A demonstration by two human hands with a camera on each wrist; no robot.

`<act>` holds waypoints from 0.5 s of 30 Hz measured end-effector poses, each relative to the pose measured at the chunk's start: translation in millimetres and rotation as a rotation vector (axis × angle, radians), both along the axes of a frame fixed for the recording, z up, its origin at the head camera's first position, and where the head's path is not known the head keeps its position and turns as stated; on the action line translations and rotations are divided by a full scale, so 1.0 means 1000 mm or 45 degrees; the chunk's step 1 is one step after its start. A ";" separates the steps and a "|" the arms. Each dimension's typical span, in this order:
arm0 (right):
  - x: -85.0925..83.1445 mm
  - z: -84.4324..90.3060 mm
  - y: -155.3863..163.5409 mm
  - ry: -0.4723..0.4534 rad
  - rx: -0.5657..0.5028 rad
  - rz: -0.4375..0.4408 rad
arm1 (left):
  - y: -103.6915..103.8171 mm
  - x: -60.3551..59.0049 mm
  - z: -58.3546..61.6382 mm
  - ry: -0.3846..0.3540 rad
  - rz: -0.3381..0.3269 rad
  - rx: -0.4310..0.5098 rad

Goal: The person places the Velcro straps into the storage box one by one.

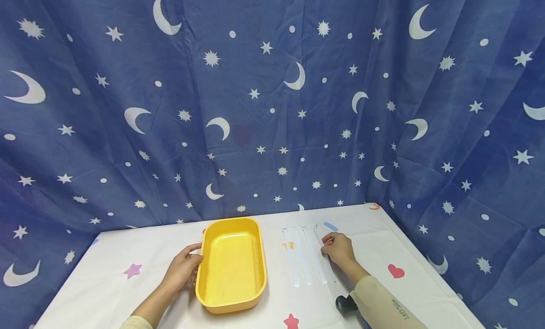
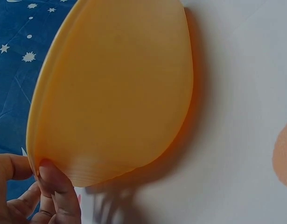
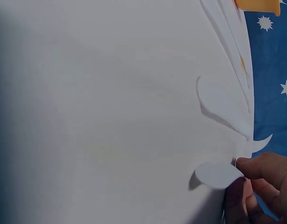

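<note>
A yellow oval tray (image 1: 232, 265) lies on the table in front of me, with nothing in it. My left hand (image 1: 192, 259) grips its left rim; in the left wrist view the thumb (image 2: 59, 189) presses the tray's outer wall (image 2: 115, 88) and a finger hooks over the edge. To the tray's right several white plastic utensils (image 1: 300, 260) lie side by side. My right hand (image 1: 328, 244) rests on the rightmost one. In the right wrist view its fingertips (image 3: 248, 165) pinch a white spoon (image 3: 217, 174) just behind the bowl, with another spoon (image 3: 222, 105) beside it.
The table wears a white cloth (image 1: 127, 253) printed with a pink star (image 1: 133, 270) and a red heart (image 1: 396, 271). A blue curtain with moons and stars (image 1: 272, 106) closes in the back and both sides. A small dark object (image 1: 346, 304) sits by my right forearm.
</note>
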State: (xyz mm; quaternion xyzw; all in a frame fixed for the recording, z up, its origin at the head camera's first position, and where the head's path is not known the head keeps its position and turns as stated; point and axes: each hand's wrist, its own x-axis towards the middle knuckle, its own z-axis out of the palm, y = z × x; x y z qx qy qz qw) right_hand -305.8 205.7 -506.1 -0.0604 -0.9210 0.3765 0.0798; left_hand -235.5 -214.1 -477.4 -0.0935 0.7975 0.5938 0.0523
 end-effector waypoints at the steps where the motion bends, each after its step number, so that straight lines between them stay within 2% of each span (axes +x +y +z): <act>1: 0.000 0.000 0.000 -0.006 0.005 -0.002 | 0.000 0.000 0.000 -0.002 0.004 -0.001; 9: -0.001 0.000 0.004 0.006 -0.010 0.030 | 0.000 -0.001 -0.001 -0.013 0.010 -0.016; 12: -0.001 0.001 0.007 -0.031 -0.112 0.033 | 0.000 -0.001 -0.001 -0.013 0.014 -0.017; 15: -0.002 0.002 0.009 -0.114 -0.281 0.018 | 0.000 -0.001 -0.001 -0.014 0.014 -0.015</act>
